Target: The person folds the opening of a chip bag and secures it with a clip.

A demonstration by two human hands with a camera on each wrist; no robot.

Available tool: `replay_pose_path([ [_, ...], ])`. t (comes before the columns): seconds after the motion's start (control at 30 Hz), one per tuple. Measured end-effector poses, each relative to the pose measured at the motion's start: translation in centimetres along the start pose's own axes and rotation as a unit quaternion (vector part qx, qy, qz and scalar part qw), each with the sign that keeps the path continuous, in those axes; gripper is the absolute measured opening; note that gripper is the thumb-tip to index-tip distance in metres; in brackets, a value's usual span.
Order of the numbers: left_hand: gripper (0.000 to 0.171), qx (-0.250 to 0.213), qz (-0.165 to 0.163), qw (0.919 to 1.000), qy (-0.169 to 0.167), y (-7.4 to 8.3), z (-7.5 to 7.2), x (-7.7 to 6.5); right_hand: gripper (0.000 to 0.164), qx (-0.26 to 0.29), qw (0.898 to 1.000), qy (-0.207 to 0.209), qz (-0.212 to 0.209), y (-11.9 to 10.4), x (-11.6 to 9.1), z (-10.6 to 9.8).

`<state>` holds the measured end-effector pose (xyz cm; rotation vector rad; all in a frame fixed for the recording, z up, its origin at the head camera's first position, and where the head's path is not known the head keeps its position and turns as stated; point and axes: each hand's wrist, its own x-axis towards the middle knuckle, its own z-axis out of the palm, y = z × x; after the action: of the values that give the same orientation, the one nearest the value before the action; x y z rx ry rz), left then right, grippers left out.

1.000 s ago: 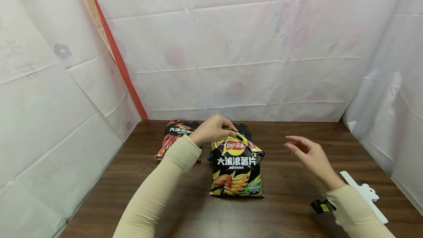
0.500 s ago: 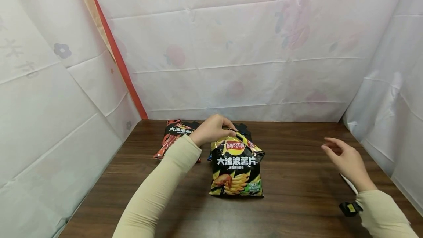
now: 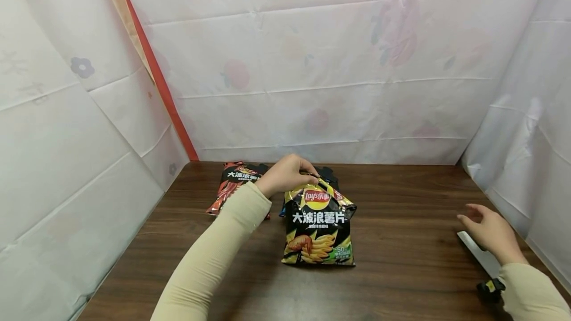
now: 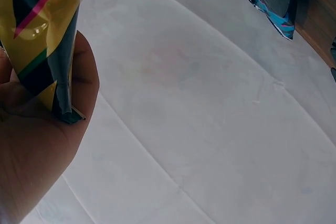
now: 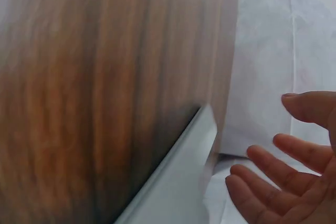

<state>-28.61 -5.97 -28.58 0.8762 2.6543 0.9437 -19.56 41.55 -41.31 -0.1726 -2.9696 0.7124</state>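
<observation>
My left hand point(image 3: 292, 175) pinches the folded-over top of a black and yellow chip bag point(image 3: 317, 232), which stands upright on the table. In the left wrist view a corner of that chip bag point(image 4: 44, 30) sits between thumb and fingers. At the right, my right hand point(image 3: 490, 229) hovers over a long white sealing clip point(image 3: 477, 254), fingers apart and holding nothing. The right wrist view has the clip point(image 5: 173, 182) beside the spread fingers point(image 5: 278, 166); part of it is hidden by the hand and sleeve in the head view.
A red chip bag point(image 3: 234, 182) lies at the back left, partly behind the left arm. Behind the yellow bag a blue chip bag point(image 3: 327, 175) shows in part. White patterned sheets point(image 3: 312, 63) hang around the brown wooden table point(image 3: 401, 251).
My right hand has moved right, away from the yellow chip bag, and now lowers over the white sealing clip. The left hand and the bag stay in place.
</observation>
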Motion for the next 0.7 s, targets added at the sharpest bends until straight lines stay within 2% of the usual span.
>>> replay_pose_path([
  [0.3,0.013,0.006,0.0,1.0,0.003,0.1,0.1,0.0,0.08,-0.033,0.992,-0.114,0.049,2.3,0.6,-0.5],
  [0.6,0.014,0.005,0.002,1.0,-0.003,0.3,0.1,0.1,0.088,-0.04,0.984,-0.157,0.073,3.2,0.3,-0.6],
  [0.7,0.014,0.006,0.001,1.0,-0.004,0.4,0.1,0.2,0.085,-0.033,0.983,-0.165,0.08,3.3,0.0,-0.8],
])
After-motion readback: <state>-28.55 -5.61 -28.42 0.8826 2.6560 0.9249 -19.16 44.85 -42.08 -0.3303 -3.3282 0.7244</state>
